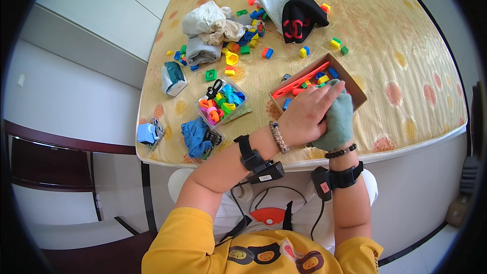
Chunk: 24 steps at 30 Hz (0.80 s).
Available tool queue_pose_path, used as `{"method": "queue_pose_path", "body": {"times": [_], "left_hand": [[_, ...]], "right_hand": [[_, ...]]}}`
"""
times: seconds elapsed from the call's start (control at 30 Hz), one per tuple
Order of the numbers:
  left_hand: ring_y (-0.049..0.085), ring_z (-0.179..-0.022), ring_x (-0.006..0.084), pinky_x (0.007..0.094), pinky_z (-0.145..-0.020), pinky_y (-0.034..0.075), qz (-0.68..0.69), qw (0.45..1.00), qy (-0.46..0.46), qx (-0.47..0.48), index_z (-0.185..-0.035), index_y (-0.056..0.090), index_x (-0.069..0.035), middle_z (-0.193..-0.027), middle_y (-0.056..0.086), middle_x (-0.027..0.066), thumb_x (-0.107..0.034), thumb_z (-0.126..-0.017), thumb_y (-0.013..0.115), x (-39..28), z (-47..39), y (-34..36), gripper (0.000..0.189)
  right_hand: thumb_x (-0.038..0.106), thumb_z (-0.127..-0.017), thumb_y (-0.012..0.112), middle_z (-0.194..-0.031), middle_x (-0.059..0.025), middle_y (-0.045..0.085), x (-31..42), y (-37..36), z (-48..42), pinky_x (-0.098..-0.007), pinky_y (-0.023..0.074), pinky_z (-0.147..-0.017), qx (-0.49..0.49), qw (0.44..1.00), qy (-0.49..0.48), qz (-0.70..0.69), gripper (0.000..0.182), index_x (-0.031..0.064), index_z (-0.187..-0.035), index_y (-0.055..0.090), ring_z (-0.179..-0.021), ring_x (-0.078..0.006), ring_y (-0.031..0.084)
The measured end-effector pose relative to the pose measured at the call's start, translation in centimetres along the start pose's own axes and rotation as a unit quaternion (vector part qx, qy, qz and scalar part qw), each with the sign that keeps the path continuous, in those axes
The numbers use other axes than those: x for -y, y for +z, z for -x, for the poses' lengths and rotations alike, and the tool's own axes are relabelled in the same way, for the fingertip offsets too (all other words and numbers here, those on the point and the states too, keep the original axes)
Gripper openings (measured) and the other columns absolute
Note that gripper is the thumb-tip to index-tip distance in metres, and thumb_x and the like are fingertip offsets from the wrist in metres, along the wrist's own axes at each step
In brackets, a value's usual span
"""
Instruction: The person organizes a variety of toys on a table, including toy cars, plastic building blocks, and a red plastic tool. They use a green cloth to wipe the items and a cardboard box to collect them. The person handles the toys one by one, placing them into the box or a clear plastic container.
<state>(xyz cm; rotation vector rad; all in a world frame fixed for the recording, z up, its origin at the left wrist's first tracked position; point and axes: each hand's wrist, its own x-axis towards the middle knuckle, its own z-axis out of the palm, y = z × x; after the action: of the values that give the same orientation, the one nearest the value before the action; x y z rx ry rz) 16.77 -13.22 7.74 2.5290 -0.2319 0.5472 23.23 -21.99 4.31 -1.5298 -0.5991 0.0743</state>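
A grey-green cloth, sock-like in shape (pixel 339 123), covers my right hand down near the wrist (pixel 350 150); its fingers are hidden inside. My left hand (pixel 306 116) reaches across and holds the cloth, with its fingers over the top and its thumb against the side. Both hands are over the near side of an open cardboard box (pixel 359 89). Inside the box lie a long red plastic strip (pixel 300 80), a blue toy brick (pixel 333 72) and several other coloured pieces, partly hidden by my hands.
On the mattress (pixel 430 64) are a clear box of colourful pieces (pixel 215 123), a container with blue cloth (pixel 196 137), a tissue pack (pixel 174 80) and a light-blue object (pixel 146 133). Farther back, scattered bricks surround piled cloths (pixel 205 21) and a black cloth (pixel 304 11).
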Motion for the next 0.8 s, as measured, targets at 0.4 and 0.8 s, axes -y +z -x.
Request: {"method": "queue_pose_path", "body": {"times": [0.4,0.8], "left_hand": [[0.040,-0.117,0.0244,0.0432,-0.096,0.035,0.242,0.761,-0.444,-0.406,-0.140,0.011,-0.011,-0.132,0.036,0.0164,-0.018,-0.064,0.081,25.9,3.6,-9.3,0.104],[0.031,-0.128,0.0298,0.0355,-0.100,0.033,0.172,0.819,-0.402,-0.372,-0.140,0.002,-0.001,-0.143,0.021,0.0214,-0.026,-0.067,0.072,38.7,-4.4,-14.0,0.104]], "right_hand": [[0.000,-0.079,0.059,-0.085,0.0019,0.045,5.6,-1.4,-2.3,-0.0228,0.0396,-0.077,-0.120,0.964,-0.052,0.231,0.036,-0.0018,-0.114,0.051,-0.079,-0.0065,0.046],[-0.008,-0.076,0.061,-0.090,-0.0122,0.066,4.4,-0.9,-4.7,-0.0229,0.0503,-0.074,-0.219,0.934,0.008,0.282,0.039,-0.0127,-0.113,0.052,-0.079,-0.0129,0.062]]}}
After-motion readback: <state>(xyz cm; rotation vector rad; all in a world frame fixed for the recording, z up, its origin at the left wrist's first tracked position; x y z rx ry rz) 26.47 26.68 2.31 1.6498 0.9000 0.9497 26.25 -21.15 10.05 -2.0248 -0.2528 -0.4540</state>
